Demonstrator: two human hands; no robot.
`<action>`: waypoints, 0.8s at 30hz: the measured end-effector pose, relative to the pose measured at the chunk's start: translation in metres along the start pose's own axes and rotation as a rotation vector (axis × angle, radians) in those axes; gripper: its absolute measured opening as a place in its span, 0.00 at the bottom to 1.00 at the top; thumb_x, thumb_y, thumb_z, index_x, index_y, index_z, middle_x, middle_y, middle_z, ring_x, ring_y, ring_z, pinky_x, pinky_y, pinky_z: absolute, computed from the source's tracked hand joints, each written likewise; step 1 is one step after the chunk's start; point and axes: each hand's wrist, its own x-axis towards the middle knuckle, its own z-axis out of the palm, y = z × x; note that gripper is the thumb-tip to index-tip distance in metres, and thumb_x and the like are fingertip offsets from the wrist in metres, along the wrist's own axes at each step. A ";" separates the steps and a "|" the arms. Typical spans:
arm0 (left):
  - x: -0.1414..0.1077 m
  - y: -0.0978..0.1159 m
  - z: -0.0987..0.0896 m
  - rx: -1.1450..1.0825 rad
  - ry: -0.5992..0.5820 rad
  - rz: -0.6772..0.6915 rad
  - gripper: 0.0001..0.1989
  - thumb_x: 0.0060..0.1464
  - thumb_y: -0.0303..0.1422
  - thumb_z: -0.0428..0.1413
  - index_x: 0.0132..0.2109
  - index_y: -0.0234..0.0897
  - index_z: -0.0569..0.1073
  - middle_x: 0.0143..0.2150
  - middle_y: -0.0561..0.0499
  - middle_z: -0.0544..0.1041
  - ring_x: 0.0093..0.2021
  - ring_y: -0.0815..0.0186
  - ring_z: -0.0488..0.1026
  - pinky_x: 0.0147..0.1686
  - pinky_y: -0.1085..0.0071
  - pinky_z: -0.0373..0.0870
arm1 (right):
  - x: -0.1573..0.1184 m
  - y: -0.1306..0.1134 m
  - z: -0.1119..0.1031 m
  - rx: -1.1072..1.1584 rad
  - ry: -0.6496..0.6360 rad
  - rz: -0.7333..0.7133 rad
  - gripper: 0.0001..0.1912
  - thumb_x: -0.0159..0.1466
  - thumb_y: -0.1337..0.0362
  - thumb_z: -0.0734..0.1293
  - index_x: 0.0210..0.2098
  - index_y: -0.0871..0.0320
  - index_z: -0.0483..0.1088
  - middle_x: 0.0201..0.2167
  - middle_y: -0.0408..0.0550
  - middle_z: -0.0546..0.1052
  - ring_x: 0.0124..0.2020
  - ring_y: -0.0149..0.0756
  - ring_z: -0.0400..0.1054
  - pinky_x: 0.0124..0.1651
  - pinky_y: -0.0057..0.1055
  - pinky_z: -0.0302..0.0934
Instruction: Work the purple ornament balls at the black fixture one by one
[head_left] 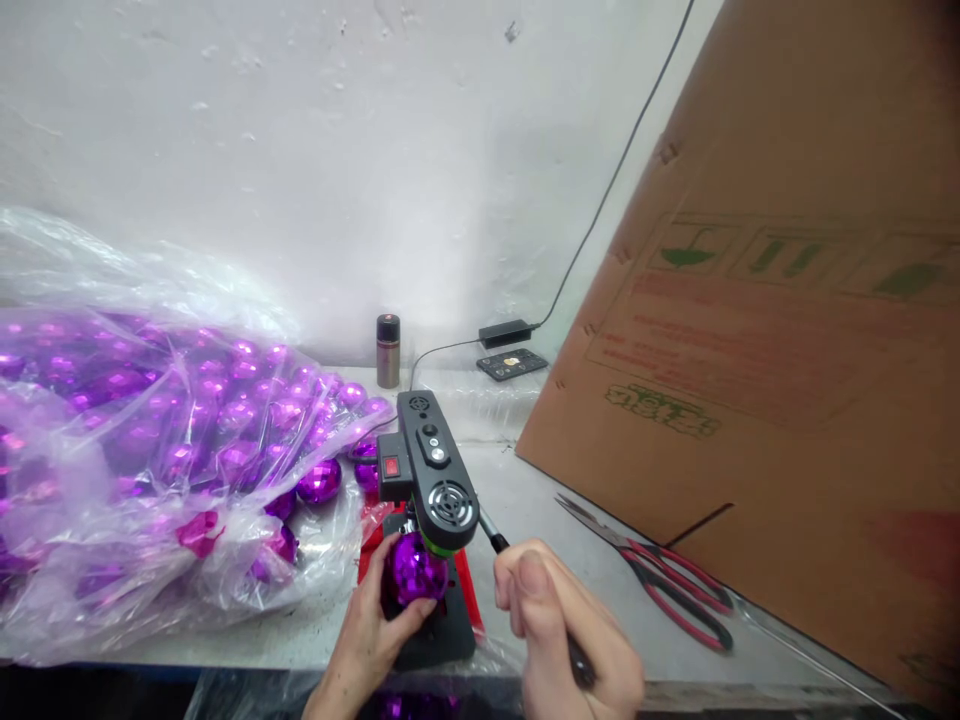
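A shiny purple faceted ball [420, 570] sits under the head of a small black press machine [448, 505]. My left hand [379, 610] grips that ball from the left and front, thumb and fingers around it. On the machine's right side a lever handle [579, 660] sticks out, and my right hand [559, 630] is closed round it. Below the ball is the machine's dark base [442, 645], with red material [466, 590] beside it. A red switch [391, 466] shows on the machine's left side.
Left, a clear plastic bag [150, 430] holds many purple balls; a loose ball [319, 481] lies by its mouth. Behind stand a spray can [388, 352], a phone [512, 364] and a black power adapter [506, 333]. Red-handled scissors [675, 590] lie right, against a cardboard box [750, 350].
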 end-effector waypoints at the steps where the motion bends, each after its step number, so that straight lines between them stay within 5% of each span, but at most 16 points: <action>1: 0.001 -0.001 -0.002 -0.029 0.001 -0.006 0.47 0.53 0.54 0.71 0.73 0.36 0.73 0.70 0.29 0.85 0.71 0.33 0.82 0.74 0.36 0.76 | 0.000 0.000 0.000 -0.003 -0.001 -0.007 0.24 0.85 0.65 0.63 0.29 0.54 0.63 0.26 0.39 0.66 0.27 0.28 0.61 0.32 0.35 0.51; 8: 0.009 -0.013 -0.015 -0.093 0.233 -0.057 0.45 0.53 0.71 0.66 0.63 0.41 0.84 0.66 0.37 0.88 0.75 0.35 0.79 0.77 0.41 0.73 | 0.010 0.011 -0.011 -0.026 -0.145 -0.167 0.22 0.84 0.73 0.61 0.32 0.53 0.61 0.25 0.37 0.65 0.26 0.26 0.63 0.29 0.29 0.52; 12: 0.012 -0.015 -0.016 -0.107 0.243 -0.062 0.46 0.51 0.74 0.66 0.62 0.42 0.85 0.65 0.38 0.89 0.75 0.36 0.79 0.78 0.41 0.72 | 0.007 0.012 -0.010 -0.020 -0.114 -0.142 0.22 0.84 0.73 0.62 0.32 0.53 0.62 0.26 0.38 0.64 0.27 0.26 0.63 0.30 0.31 0.52; 17: 0.007 -0.019 -0.012 -0.142 0.194 -0.074 0.49 0.48 0.69 0.71 0.65 0.39 0.83 0.71 0.33 0.84 0.77 0.33 0.76 0.81 0.39 0.68 | -0.001 0.005 -0.002 0.010 -0.035 -0.047 0.23 0.85 0.68 0.62 0.30 0.53 0.61 0.27 0.39 0.63 0.28 0.28 0.61 0.32 0.34 0.49; 24: -0.001 -0.020 -0.001 0.044 0.100 0.083 0.41 0.53 0.53 0.72 0.69 0.39 0.79 0.69 0.34 0.86 0.70 0.35 0.83 0.74 0.35 0.76 | 0.000 0.002 -0.002 0.016 -0.024 -0.001 0.24 0.86 0.66 0.62 0.31 0.54 0.60 0.27 0.38 0.63 0.29 0.27 0.59 0.34 0.32 0.50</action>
